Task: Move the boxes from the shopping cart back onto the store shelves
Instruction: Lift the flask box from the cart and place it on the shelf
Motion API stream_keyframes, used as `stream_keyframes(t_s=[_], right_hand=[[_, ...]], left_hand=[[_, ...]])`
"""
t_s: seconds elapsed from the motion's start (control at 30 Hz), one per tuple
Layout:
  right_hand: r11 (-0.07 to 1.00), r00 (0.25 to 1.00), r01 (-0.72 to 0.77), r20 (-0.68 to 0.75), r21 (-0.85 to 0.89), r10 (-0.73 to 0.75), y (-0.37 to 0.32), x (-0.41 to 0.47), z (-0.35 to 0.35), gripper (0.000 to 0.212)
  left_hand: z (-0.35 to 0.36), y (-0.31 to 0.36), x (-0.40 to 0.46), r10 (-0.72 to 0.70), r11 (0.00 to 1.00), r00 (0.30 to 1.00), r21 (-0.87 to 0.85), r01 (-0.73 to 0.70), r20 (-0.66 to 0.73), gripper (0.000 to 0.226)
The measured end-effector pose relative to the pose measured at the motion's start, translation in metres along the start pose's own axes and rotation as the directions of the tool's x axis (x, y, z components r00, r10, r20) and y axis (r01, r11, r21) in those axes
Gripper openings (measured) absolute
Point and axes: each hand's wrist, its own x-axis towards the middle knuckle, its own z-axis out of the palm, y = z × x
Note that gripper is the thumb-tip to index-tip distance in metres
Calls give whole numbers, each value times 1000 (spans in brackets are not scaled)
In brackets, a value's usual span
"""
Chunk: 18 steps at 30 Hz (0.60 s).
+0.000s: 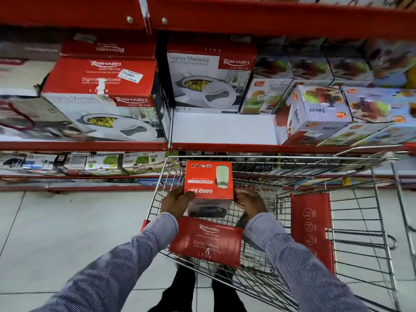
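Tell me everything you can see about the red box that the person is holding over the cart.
The red box looks like printed cardboard, its top face showing a pale jar picture, warning icons and "GOOD DAY" lettering, upside down to the camera. A darker side face below shows a blurred product image. It is held roughly level above the shopping cart, gripped at its near corners by the left hand and right hand. Nothing else visibly touches it.

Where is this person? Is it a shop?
Yes, most likely a shop: red shelves stacked with boxed kitchenware, a price sticker on one box, and a wire shopping cart holding more boxes.
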Motion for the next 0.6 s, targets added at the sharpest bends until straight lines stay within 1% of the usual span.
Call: stream_keyframes(t_s=[0.07, 0.1, 0.17, 0.2, 0.27, 0.3, 0.37, 0.47, 0.53, 0.6], right_hand=[[988, 988, 149, -45, -31, -150, -16, -26, -8, 23], [974, 972, 223, -60, -49, -226, -25, -36, -11, 25], [930, 929, 357, -75, -85, -363, -45, -57, -19, 32], [904, 902, 411, -88, -119, -422, -58, -68, -22, 29], [835, 836, 517, -98, -188, -540, -82, -89, -30, 23], [802, 805, 557, -99, -216, -586, -95, -97, -34, 24], [737, 738, 633, -104, -237, -667, -122, -117, -44, 26], [630, 625, 747, -100, -213, -774, -163, -149, -57, 31], [583, 570, 793, -125, -176, -812, -183, -163, -62, 31], [529, 509, 834, -151, -160, -848, -205, -179, -65, 33]], left_hand=[[-8, 6, -11, 39, 997, 999, -64, -41, -21, 17], [-14, 11, -19, 73, 993, 997, -88, -76, -29, 12], [-26, 25, -37, 157, 980, 987, -116, -161, -45, 15], [-32, 36, -49, 218, 967, 974, -122, -223, -57, 13], [-46, 57, -71, 329, 931, 941, -140, -336, -76, 24], [-54, 69, -83, 376, 908, 921, -160, -388, -97, 24], [-70, 94, -104, 490, 851, 861, -141, -507, -139, 26], [-93, 134, -137, 646, 749, 744, -51, -661, -168, 33], [-104, 156, -155, 711, 690, 675, 9, -724, -195, 32], [-116, 178, -173, 779, 615, 585, 91, -783, -228, 33]])
